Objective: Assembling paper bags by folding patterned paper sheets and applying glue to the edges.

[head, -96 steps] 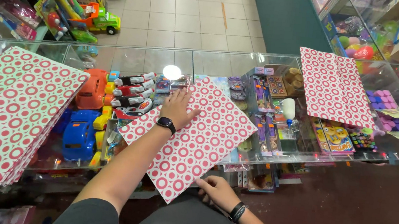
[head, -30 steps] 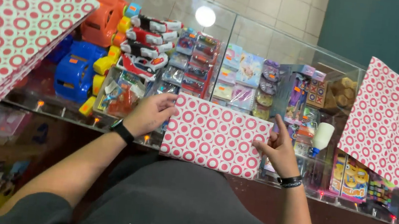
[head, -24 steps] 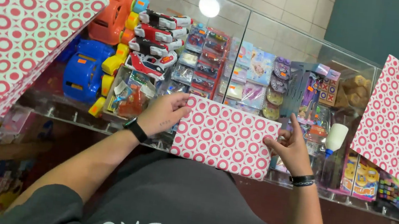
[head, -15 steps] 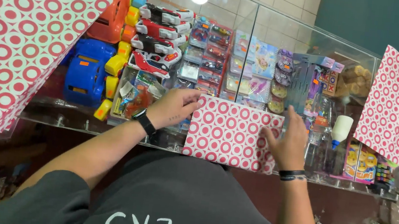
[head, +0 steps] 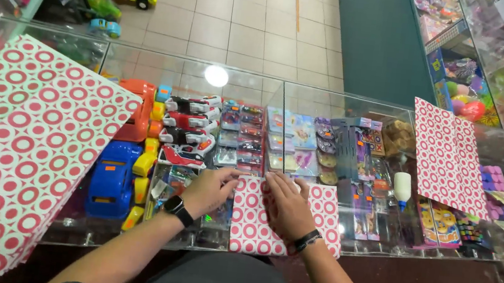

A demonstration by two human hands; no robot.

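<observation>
**Folded paper pressed flat on the shop's glass table**

On the glass display table (head: 357, 109) of a toy shop, a person presses a folded sheet of white paper printed with red rings (head: 255, 224) flat against the top, close to the near edge. The left hand (head: 211, 190), a black watch on its wrist, lies at the sheet's upper left corner with fingers spread over the fold. The right hand (head: 288, 209), a dark band at its wrist, lies palm down across the middle of the sheet. Neither hand grips anything; both are open and bearing down on the paper.

Half a second ago the sheet was wider and lay slightly askew between the two hands; it now appears narrower, squared to the table edge, with both hands drawn together over it. By that reading, a fold has just been laid and is being creased, though the crease itself is hidden under the palms.

A large stack of the same ringed paper (head: 16, 152) lies on the table to the left, and another sheet (head: 449, 158) lies to the right, both well apart from the hands. Beneath the glass sit a blue toy truck (head: 111, 179), packaged toy cars (head: 188, 121) and a small white bottle (head: 402, 187).
</observation>
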